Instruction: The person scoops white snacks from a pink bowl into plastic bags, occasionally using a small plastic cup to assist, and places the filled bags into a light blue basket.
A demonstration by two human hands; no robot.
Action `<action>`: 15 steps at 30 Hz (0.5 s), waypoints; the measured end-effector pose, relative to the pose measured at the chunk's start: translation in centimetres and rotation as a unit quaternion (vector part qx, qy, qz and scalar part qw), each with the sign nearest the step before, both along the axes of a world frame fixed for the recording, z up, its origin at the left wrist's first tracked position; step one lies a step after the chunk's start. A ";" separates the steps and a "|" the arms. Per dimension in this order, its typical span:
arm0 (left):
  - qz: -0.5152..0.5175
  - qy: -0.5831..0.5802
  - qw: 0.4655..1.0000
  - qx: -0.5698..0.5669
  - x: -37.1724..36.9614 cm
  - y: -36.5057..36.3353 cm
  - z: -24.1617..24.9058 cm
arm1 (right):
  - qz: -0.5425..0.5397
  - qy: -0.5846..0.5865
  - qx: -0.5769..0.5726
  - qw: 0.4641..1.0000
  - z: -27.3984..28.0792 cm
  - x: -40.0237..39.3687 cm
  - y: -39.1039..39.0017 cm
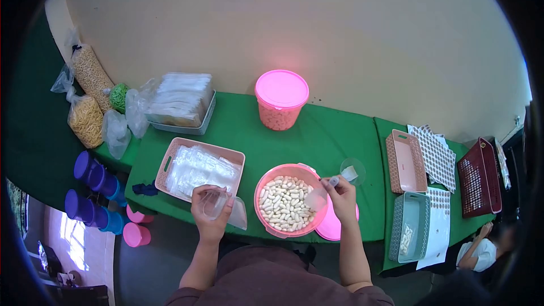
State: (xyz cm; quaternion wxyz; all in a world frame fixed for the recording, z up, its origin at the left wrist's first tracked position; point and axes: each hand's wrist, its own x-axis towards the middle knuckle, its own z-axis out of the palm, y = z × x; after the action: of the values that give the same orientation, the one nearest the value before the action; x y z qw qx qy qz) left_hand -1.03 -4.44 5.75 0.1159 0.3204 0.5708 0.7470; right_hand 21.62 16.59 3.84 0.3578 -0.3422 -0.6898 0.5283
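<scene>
My left hand [211, 215] is closed round a clear plastic cup [213, 204], with a clear plastic bag [237, 214] hanging beside it. My right hand [341, 197] grips the handle of a translucent scoop [315, 199], whose bowl is over the right side of a pink tub [260, 180]. White oblong pieces [284, 204] fill much of this tub. A pink lid [330, 228] lies partly under the tub's right side. Left of the tub, a pink basket [240, 158] holds clear plastic bags [202, 170].
A lidded pink tub [279, 107] stands near the wall. Filled bags [86, 120] and a basket of packets [179, 96] are at the left. Baskets [406, 161], sticker sheets [433, 156] and a maroon crate [477, 178] stand right. A seated person [481, 249] is at the far right.
</scene>
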 end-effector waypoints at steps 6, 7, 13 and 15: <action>-0.008 -0.002 1.000 0.003 -0.1 0.1 0.1 | -0.051 0.125 -0.086 0.987 -0.6 -2.8 1.7; -0.004 -0.001 1.000 0.004 -0.1 0.1 0.1 | -0.061 0.147 -0.081 0.984 -0.8 -3.4 2.2; 0.001 -0.006 1.000 -0.001 -0.1 0.1 -0.2 | 0.041 -0.017 -0.144 0.989 -6.5 -5.9 3.0; 0.003 -0.006 1.000 -0.005 -0.1 0.1 -0.3 | 0.060 -0.070 -0.167 0.982 -6.6 -6.5 2.2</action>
State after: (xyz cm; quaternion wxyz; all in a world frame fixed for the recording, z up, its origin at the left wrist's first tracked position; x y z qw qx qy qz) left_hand -1.12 -4.31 5.43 0.1188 0.3133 0.5749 0.7465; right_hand 15.11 18.75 -2.77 0.2141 -0.3916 -0.6348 0.6308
